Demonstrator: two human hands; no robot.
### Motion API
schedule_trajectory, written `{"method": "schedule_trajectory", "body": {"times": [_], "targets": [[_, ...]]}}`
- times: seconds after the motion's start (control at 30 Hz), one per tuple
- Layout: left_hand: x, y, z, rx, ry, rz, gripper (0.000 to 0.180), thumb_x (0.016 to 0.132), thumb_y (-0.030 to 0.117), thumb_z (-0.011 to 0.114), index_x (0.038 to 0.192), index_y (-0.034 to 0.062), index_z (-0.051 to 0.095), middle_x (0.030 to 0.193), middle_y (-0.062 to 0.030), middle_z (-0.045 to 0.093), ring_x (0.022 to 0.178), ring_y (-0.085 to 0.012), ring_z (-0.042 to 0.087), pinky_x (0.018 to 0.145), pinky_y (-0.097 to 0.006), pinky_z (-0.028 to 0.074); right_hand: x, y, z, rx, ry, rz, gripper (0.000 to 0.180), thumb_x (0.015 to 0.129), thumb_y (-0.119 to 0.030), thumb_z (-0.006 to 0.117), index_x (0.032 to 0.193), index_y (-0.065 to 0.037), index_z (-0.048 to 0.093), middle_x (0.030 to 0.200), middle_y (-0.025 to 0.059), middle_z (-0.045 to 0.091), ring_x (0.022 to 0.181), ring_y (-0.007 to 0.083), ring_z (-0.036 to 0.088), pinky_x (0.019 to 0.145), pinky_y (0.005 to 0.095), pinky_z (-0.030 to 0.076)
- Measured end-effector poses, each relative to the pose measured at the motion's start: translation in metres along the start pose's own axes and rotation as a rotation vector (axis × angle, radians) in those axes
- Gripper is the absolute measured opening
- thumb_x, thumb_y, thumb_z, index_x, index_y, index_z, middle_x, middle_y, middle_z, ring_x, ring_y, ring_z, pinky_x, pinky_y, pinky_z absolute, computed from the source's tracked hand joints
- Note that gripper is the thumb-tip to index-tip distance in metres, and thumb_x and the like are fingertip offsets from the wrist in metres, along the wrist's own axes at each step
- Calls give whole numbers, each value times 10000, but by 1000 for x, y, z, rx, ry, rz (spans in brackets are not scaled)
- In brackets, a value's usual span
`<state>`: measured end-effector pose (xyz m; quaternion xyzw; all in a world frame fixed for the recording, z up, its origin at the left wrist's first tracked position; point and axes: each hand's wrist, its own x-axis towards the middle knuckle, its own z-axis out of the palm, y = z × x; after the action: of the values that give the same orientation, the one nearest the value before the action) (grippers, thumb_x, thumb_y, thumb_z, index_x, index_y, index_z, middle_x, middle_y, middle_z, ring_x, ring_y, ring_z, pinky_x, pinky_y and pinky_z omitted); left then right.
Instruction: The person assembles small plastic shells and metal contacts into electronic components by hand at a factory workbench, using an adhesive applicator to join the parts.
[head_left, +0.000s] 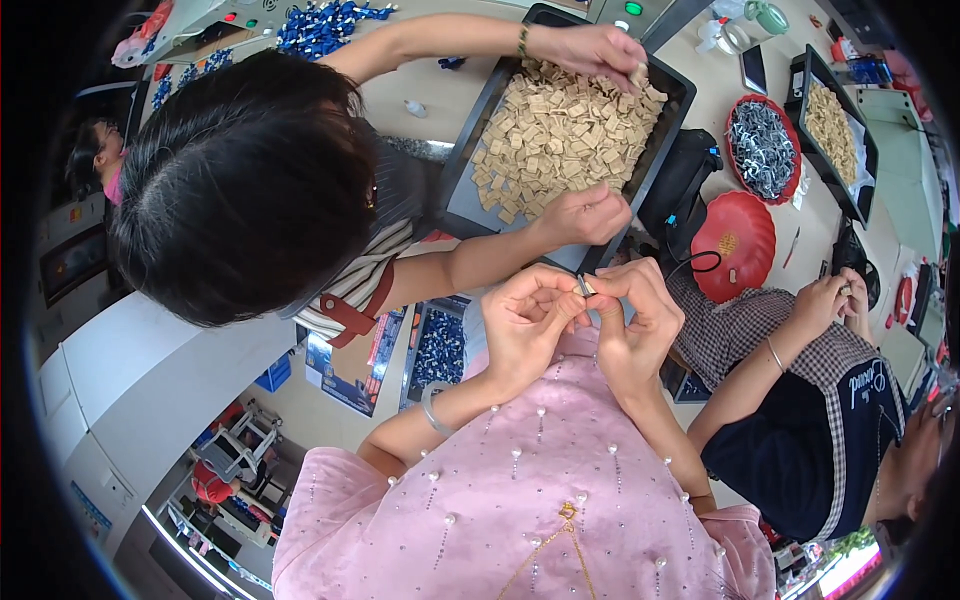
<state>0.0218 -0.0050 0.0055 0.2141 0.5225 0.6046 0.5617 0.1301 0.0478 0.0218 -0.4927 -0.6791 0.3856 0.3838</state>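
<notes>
My left hand point(525, 325) and my right hand point(640, 320) meet in front of my chest, fingertips pinched together. Between them is a small tan piece with a dark grey strip point(583, 284) against it. Fingers cover most of both, so I cannot tell how they join. Just beyond my hands stands a black tray point(462, 205) heaped with small flat tan pieces point(560, 130). A co-worker's hand point(590, 215) hovers at its near side. That person's other hand point(600, 55) pinches a tan piece over the far side.
To the right, a red basket point(795, 150) holds grey metal parts, beside a red scalloped dish point(735, 240). A black pouch point(675, 190) lies by the tray. At right, another co-worker's hands point(835, 300) hold something small. A second tan-filled tray point(870, 200) and blue parts point(320, 30) lie farther off.
</notes>
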Motion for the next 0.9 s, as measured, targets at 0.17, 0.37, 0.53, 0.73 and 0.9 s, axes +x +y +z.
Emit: {"method": "schedule_trajectory", "body": {"times": [0.17,0.37,0.53,0.73,0.9], "targets": [[5,3,-3,-36,-23,-31,78,860,5,611,912,-41,575,749,-100,632,611,-127,609,537,-212,477,-1,11,2,221,-28,231,80,698,15,678,778,12,668,705,90,613,675,188,580,634,280,449],[10,1,-3,-202,-27,-108,117,883,58,603,926,-43,562,763,-79,625,629,-102,592,563,-200,450,1,12,0,149,8,115,144,708,-20,701,851,-7,702,789,91,663,718,186,609,664,276,467],[10,0,-1,-219,-19,-125,125,898,75,582,962,-21,534,788,-41,591,665,-80,554,601,-200,429,4,11,-3,62,-2,-19,158,711,-34,712,866,-7,702,814,96,669,739,210,617,666,290,476],[11,-9,-2,-253,-9,-89,132,925,114,542,984,-2,522,870,-26,571,770,-58,527,674,-201,418,5,5,-3,22,-20,-66,185,697,-60,735,871,-9,695,813,108,661,730,232,613,664,298,479],[15,-4,0,-421,-51,-192,161,938,140,524,1001,-8,535,923,-36,585,843,-76,536,767,-226,422,3,7,-4,-8,-7,-63,196,681,-74,756,851,-6,685,807,110,655,724,229,620,649,295,482]]}}
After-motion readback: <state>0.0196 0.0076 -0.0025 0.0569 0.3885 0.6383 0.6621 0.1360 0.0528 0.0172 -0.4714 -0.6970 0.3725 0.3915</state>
